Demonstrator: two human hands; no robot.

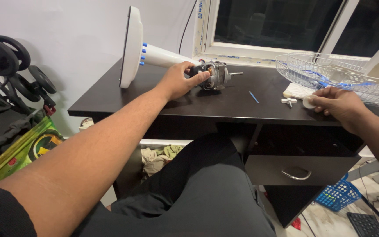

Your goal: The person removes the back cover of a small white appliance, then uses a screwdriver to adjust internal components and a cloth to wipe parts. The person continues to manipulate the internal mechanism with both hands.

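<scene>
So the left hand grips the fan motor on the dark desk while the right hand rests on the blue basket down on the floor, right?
Not quite. The head view shows the left hand gripping the fan motor on the dark desk, but the right hand rests on the desk too, fingers on a small white round part. The blue basket sits untouched on the floor.

Wire fan guard (330, 72) at the dark table's (224, 103) right end. Thin blue stick (253, 97) mid-table. Black weight plates (5, 57) left, blue basket (338, 195) on floor, drawer handle (295, 174) below.
</scene>
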